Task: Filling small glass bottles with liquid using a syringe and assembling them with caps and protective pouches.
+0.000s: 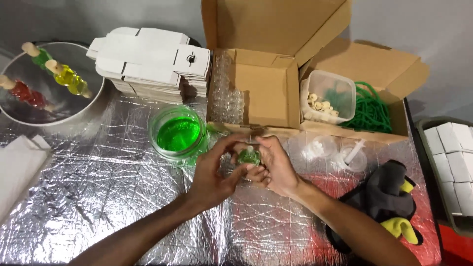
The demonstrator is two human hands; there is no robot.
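Both hands meet over the foil-covered table (98,197), just in front of the open cardboard box (266,93). My left hand (214,170) and my right hand (273,165) together pinch a small clear bottle filled with green liquid (249,156), topped by a pale stopper. A round glass jar of green liquid (178,133) stands just left of my left hand, uncovered.
A bowl (19,114) at far left holds corked bottles of green, yellow and red liquid. Stacked flat white cartons (152,64) sit behind the jar. A tub of corks (329,96), green cord (372,111), small plastic cups (354,157), gloves (389,197) and a tray of white boxes (453,157) lie right.
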